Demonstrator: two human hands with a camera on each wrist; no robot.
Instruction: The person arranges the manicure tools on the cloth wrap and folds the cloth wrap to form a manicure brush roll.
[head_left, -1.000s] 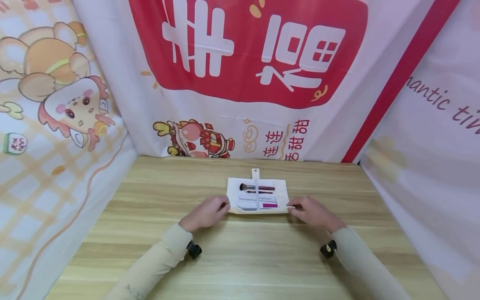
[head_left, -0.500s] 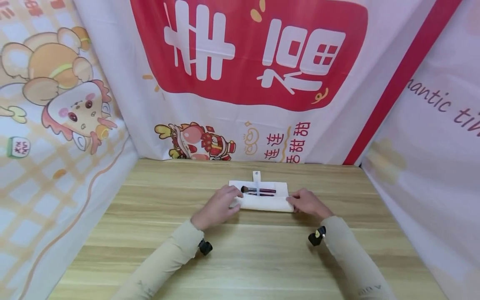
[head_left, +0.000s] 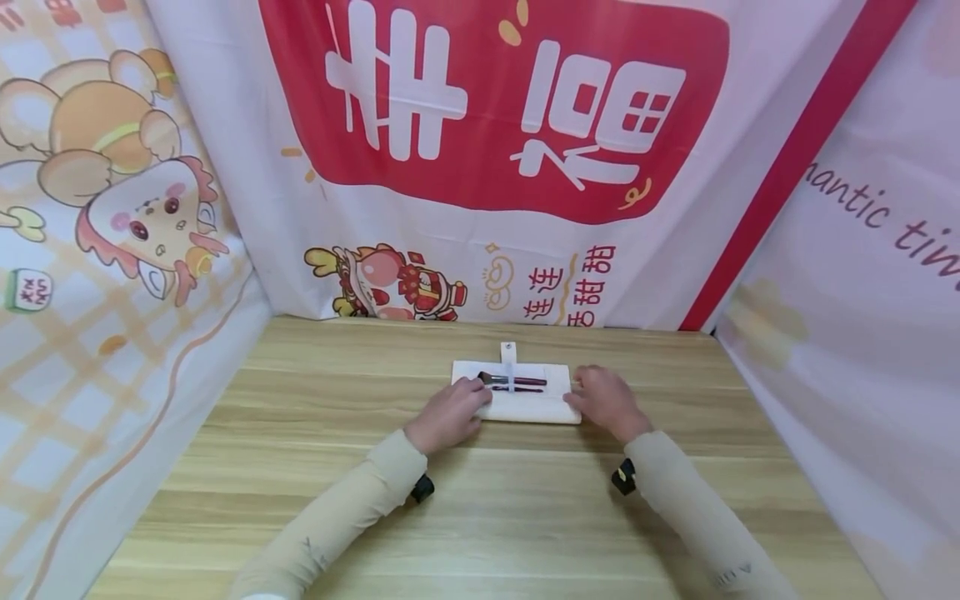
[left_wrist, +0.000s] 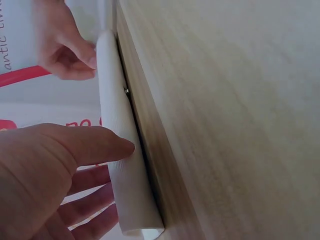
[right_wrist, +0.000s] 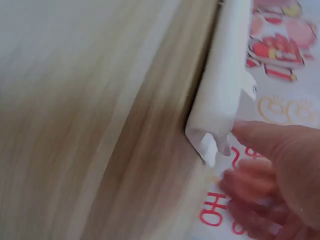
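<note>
A white makeup brush roll (head_left: 528,407) lies on the wooden table, its near side folded over in a thick rounded edge. Behind the fold a makeup brush (head_left: 528,381) and a slimmer dark red tool (head_left: 527,390) lie under a pale band. A snap strap (head_left: 508,352) points away at the back. My left hand (head_left: 452,412) grips the roll's left end; in the left wrist view its thumb (left_wrist: 102,144) lies on the folded edge with the fingers behind. My right hand (head_left: 609,403) touches the right end with its thumb (right_wrist: 257,136), its other fingers loose and blurred.
The wood-grain table (head_left: 510,517) reaches back to a white and red printed cloth (head_left: 495,192). Printed cloths also hang at the left (head_left: 112,250) and right (head_left: 847,292). A black wrist camera (head_left: 624,477) sits on the right wrist, another on the left.
The roll's near edge has been folded away from me, covering the white and pink items at the front. My left hand has moved inward onto the fold; my right hand has shifted back along the right end.
</note>
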